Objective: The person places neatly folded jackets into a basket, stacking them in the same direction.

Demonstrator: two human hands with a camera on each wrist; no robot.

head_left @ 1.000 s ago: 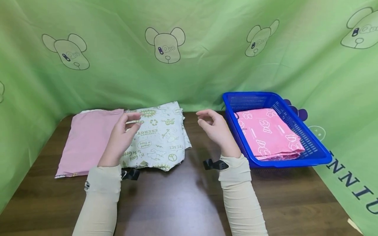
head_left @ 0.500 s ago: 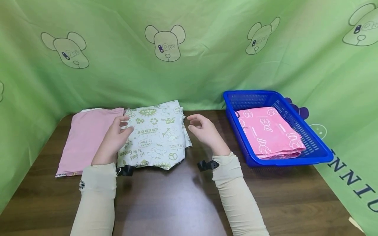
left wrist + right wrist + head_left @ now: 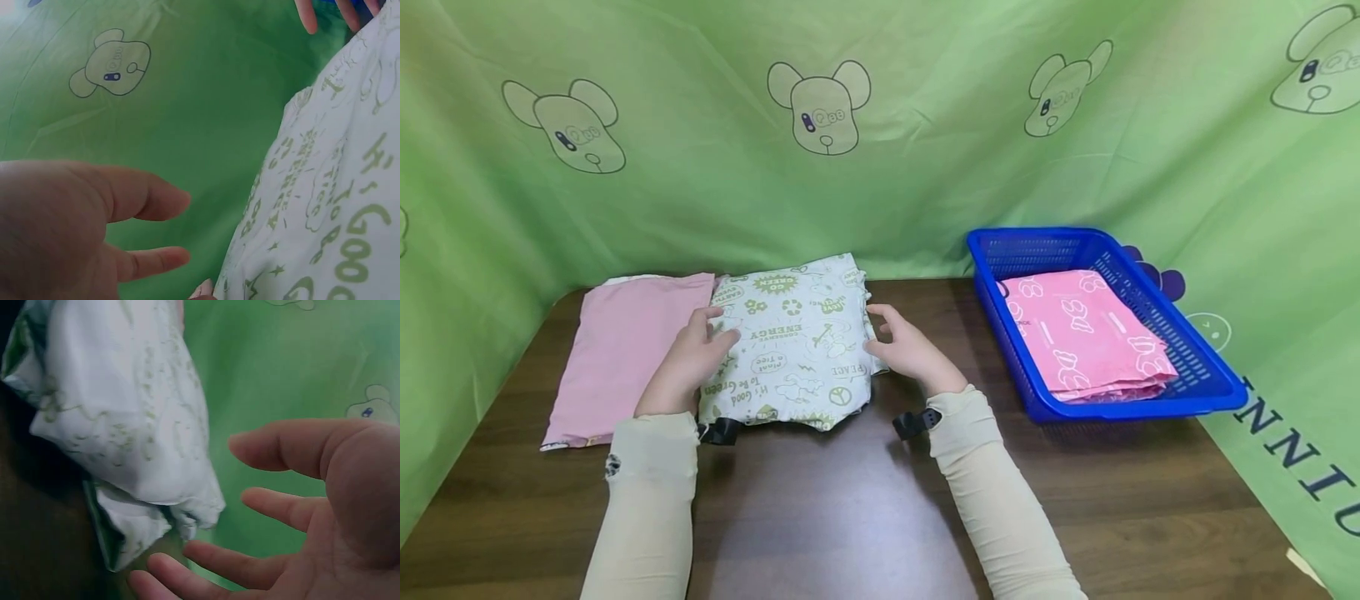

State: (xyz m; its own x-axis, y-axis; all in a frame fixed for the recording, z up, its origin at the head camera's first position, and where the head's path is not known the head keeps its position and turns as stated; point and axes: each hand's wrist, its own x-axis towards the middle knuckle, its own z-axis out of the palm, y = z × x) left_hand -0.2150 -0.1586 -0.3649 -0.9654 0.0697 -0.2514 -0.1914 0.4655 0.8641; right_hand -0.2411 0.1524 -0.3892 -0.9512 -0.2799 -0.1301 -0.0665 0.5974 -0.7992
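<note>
A folded white cloth with green print (image 3: 793, 350) lies in a stack at the middle left of the table, its layers showing along the right side. My left hand (image 3: 688, 358) is at its left edge, thumb and fingers spread and relaxed. Along the opposite edge stands my right hand (image 3: 913, 350), fingertips right at the cloth's side. The right wrist view shows the right fingers (image 3: 244, 562) loosely bent beside the drooping corners of the cloth, with nothing gripped. In the left wrist view the left thumb (image 3: 150, 194) stands apart from the printed cloth (image 3: 337, 206).
A folded plain pink cloth (image 3: 640, 350) lies left of the printed one, partly behind the left hand. On the right a blue plastic basket (image 3: 1150, 410) holds folded pink cloth with white print (image 3: 1082, 333). A green curtain (image 3: 910, 200) hangs behind the brown table (image 3: 820, 517).
My right hand has moved left from beside the basket to the printed cloth's right edge. My left hand has lowered and shifted left to its left edge.
</note>
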